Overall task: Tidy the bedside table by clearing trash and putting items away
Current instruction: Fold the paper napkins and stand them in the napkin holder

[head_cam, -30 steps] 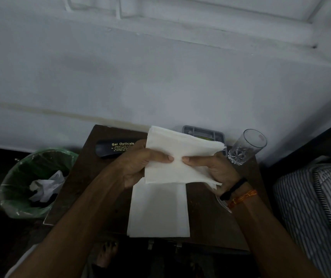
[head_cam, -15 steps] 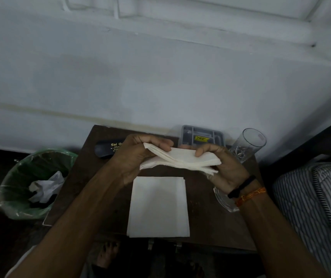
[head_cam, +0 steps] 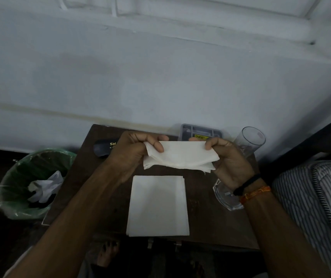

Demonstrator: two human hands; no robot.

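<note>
So the folded napkin (head_cam: 178, 155) is up over the bedside table (head_cam: 206, 223), left hand (head_cam: 134, 151) and right hand (head_cam: 226, 157) each pinching an end. I'd square the edges, then lay it flush on the napkin stack (head_cam: 157, 205) right below, well clear of the glass (head_cam: 250, 140).

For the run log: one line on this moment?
step: folding napkin | left hand: pinches it | right hand: pinches it | folded stack: on table

both hands (head_cam: 134, 151) have folded the raised napkin (head_cam: 180, 157) into a narrower band.
</note>
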